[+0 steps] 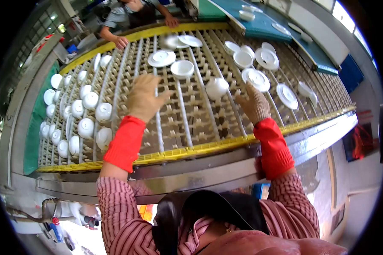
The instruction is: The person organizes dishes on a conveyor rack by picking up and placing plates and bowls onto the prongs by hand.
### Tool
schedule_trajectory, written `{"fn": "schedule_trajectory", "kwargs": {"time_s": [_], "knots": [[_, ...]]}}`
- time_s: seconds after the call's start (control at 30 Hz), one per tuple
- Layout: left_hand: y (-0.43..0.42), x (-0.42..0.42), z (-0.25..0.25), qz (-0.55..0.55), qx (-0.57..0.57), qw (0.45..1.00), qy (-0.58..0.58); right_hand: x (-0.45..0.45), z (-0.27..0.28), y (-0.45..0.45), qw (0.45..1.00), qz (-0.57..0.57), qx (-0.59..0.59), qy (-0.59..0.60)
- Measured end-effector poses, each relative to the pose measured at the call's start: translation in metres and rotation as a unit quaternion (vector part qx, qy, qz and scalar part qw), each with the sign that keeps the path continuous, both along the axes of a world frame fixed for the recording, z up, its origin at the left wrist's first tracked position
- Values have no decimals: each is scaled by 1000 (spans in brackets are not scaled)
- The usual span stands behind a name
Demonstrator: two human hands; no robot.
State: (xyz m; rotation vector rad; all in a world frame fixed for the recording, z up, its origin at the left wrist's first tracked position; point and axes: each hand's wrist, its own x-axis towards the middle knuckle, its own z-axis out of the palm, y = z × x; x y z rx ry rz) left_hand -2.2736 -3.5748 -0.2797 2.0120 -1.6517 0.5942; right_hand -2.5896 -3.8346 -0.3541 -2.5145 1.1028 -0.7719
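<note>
Over the pegged conveyor rack (170, 136), my left hand (145, 97), in a tan glove with a red cuff, has its thumb and fingers apart and holds nothing. My right hand (254, 104), gloved the same way, is open, with its fingertips near the lower edge of a white plate (256, 80); whether they touch it I cannot tell. Between my hands a white bowl (217, 88) lies on the pegs. Farther off are another white bowl (182, 69) and a stacked plate and dish (161, 58). Another white plate (287, 96) leans right of my right hand.
Several white bowls (85, 128) stand tilted in rows at the left. A yellow edge strip (191, 151) runs along the near side. Across the rack a co-worker (136, 15) has both hands near the far edge. A teal belt (264, 25) carries dishes at the upper right.
</note>
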Motion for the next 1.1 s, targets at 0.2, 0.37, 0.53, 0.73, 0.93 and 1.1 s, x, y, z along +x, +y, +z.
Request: {"fn": "schedule_trajectory", "kwargs": {"time_s": [0.2,0.37,0.53,0.73,0.93,1.1], "knots": [[-124,-123,-41,-63,202,977,-25,-14,-1,-17,999,-39,-38,3],[-181,-131,-83,80,107,986,99,-17,3,-25,999,-40,-1,12],[-190,-110,-67,62,92,991,79,-25,-15,-37,999,-22,-22,-22],[-100,8,-18,179,-43,983,17,-28,-20,-43,997,51,-14,-51],[73,125,-24,399,-84,859,311,-24,-4,-22,991,114,51,-44],[92,66,-1,341,-50,892,293,-28,-20,-23,987,148,62,-7]]}}
